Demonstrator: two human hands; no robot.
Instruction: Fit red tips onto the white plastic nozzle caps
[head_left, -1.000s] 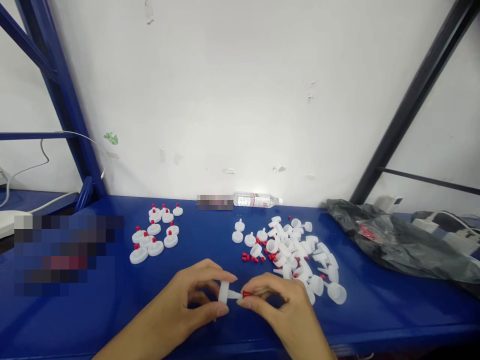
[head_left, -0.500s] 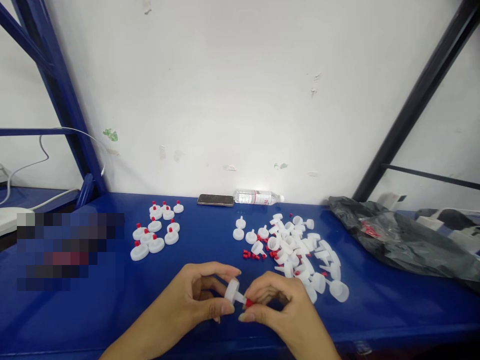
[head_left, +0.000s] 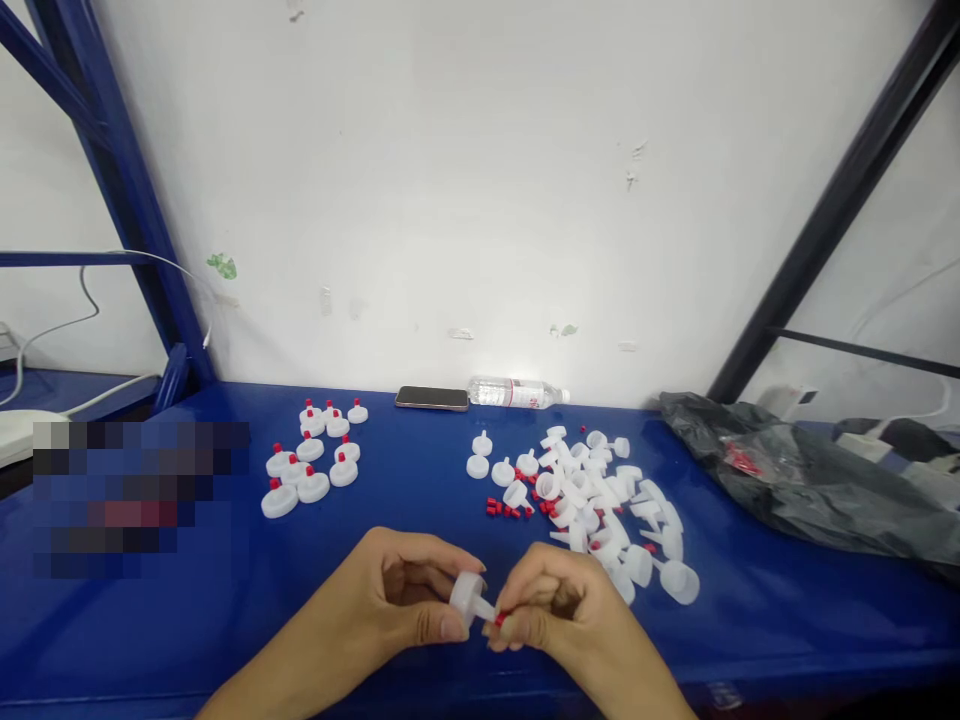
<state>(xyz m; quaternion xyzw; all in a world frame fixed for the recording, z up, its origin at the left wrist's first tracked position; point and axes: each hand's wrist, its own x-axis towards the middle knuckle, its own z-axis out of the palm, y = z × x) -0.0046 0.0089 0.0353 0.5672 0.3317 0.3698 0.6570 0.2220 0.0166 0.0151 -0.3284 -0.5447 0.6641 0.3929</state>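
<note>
Between the fingers and thumb of my left hand [head_left: 409, 590] is a white plastic nozzle cap [head_left: 468, 597], its spout pointing right. My right hand [head_left: 551, 605] pinches a small red tip cap [head_left: 501, 619] at the end of that spout; fingertips partly hide it, and I cannot tell how far it sits on. To the right lies a loose heap of white nozzle caps [head_left: 577, 490] without red tips. Small red tip caps [head_left: 514, 513] are scattered at the heap's left side. On the left stand several white nozzle caps with red tips [head_left: 313, 487].
A phone [head_left: 431, 398] and a clear water bottle [head_left: 517, 393] lie against the wall at the back of the blue table [head_left: 405, 470]. A dark plastic bag [head_left: 787, 490] covers the right side. Blue frame posts [head_left: 127, 200] rise at the left, and a blurred patch hides the table's left part.
My right fingers have closed tighter around the red tip cap and shifted slightly down. The nozzle cap in my left hand has tilted a little, its spout now sloping downward.
</note>
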